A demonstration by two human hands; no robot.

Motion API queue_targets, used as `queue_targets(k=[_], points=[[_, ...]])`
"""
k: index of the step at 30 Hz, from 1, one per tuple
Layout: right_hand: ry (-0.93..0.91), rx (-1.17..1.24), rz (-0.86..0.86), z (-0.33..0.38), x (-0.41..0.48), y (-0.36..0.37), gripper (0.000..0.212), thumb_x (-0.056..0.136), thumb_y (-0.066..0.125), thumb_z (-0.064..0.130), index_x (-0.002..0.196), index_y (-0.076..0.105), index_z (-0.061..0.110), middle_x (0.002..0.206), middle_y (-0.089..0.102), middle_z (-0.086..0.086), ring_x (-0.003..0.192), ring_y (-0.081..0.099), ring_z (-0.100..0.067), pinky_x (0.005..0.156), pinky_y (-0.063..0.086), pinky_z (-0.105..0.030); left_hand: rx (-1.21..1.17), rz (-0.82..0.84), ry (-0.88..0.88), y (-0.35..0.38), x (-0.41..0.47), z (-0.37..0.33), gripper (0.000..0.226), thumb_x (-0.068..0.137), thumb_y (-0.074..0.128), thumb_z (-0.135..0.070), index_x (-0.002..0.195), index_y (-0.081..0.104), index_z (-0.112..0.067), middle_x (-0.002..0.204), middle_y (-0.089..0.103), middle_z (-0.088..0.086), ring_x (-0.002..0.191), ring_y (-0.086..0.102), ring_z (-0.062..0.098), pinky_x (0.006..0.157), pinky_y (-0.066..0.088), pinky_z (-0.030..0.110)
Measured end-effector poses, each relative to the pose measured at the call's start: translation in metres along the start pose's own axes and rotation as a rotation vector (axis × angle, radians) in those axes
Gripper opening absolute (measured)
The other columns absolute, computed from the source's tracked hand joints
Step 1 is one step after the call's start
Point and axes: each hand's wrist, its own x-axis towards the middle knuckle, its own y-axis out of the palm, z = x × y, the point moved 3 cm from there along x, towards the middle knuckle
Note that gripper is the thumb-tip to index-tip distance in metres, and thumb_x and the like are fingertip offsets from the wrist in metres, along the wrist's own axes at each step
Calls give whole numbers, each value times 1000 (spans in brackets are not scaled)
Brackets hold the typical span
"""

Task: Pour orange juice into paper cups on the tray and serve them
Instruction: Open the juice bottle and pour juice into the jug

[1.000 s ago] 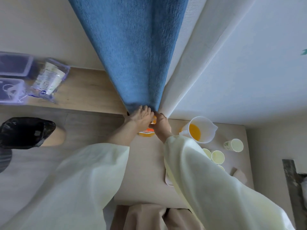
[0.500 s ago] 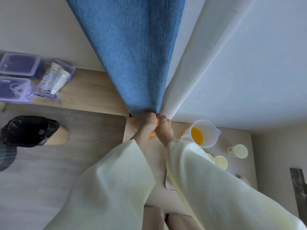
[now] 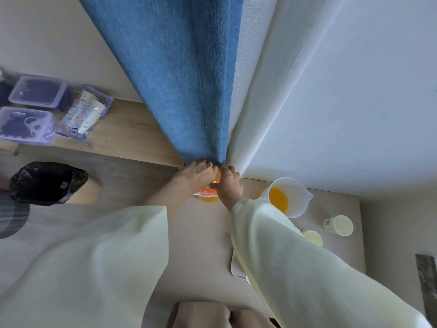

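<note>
**A:** From the head camera, where's the juice?

**B:** At the beige desk's far edge. The left hand curls over the top of the clear plastic orange-juice bottle, and the right hand wraps round its side. The translucent white plastic jug holds some juice.

**A:** And the cups?

**B:** The white paper cups I can see look empty. I'd judge that filling and serving are still to do.

Wide, loose pale-yellow sleeves cover both arms above tan trousers.

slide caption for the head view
Left hand and right hand on a juice bottle; part-filled jug, paper cups and tray alongside
</note>
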Motion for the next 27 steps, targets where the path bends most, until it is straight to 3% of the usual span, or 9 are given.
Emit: queue_targets(k=[11, 16, 17, 18, 19, 21, 22, 24, 27], points=[[-12, -8, -27, -3, 1, 4, 65, 79, 75, 24, 136, 47, 36, 129, 47, 0, 120, 41, -26, 98, 40, -44, -21, 162, -137, 2, 7, -2, 32, 100, 43, -25, 125, 58, -13, 125, 61, 7, 116, 57, 26, 91, 45, 35], [-12, 11, -42, -2, 3, 9, 56, 83, 68, 25, 135, 48, 34, 129, 47, -1, 121, 41, -28, 100, 39, -44, -610, 210, -391, 18, 13, -13, 25, 99, 42, -24, 116, 58, -15, 105, 63, -2, 80, 62, 10, 75, 59, 29], [-18, 13, -38, -4, 3, 8, 56, 83, 68, 24, 134, 48, 33, 130, 47, -1, 121, 41, -27, 100, 40, -44, -741, 275, -398, 22, 18, -20, 23, 96, 48, -22, 116, 58, -14, 101, 59, -3, 81, 61, 10, 74, 60, 31], [-25, 22, -32, -4, 4, 7, 58, 82, 70, 24, 135, 49, 33, 130, 47, -1, 121, 41, -27, 100, 41, -44, -957, 527, -348, 27, 16, -35, 22, 90, 59, -15, 112, 58, -12, 102, 56, 0, 88, 60, 15, 76, 60, 37], [-28, 33, -28, -5, 4, 6, 59, 81, 71, 23, 135, 49, 33, 130, 47, -1, 122, 41, -26, 100, 42, -44, -937, 649, -344, 39, 20, -52, 29, 80, 68, -3, 105, 57, -9, 107, 52, 5, 97, 57, 23, 79, 58, 45], [-33, 34, -27, -5, 5, 4, 60, 80, 72, 23, 136, 50, 32, 131, 48, -1, 122, 41, -26, 99, 42, -44, -704, 501, -364, 43, 27, -52, 35, 73, 73, 5, 102, 59, -10, 114, 47, 10, 102, 52, 27, 82, 55, 45], [-37, 25, -30, -4, 5, 4, 61, 80, 74, 24, 135, 50, 31, 130, 49, -1, 122, 42, -26, 99, 42, -44, -849, 346, -533, 19, 17, -44, 29, 83, 67, -4, 110, 60, -12, 116, 49, 8, 97, 54, 23, 79, 55, 38], [-42, 11, -32, -3, 4, 4, 64, 78, 76, 26, 136, 49, 33, 129, 50, 0, 121, 43, -26, 98, 43, -43, -844, 129, -595, 11, 6, -7, 33, 100, 43, -30, 130, 51, -21, 117, 57, 6, 91, 59, 21, 72, 50, 30], [-26, 20, -24, -3, 3, 3, 65, 77, 77, 28, 136, 49, 31, 129, 50, 0, 121, 43, -25, 97, 43, -43, -353, -5, -449, 0, -4, 18, 52, 98, 36, -54, 119, 57, -11, 117, 62, 10, 108, 60, 29, 80, 44, 35]])
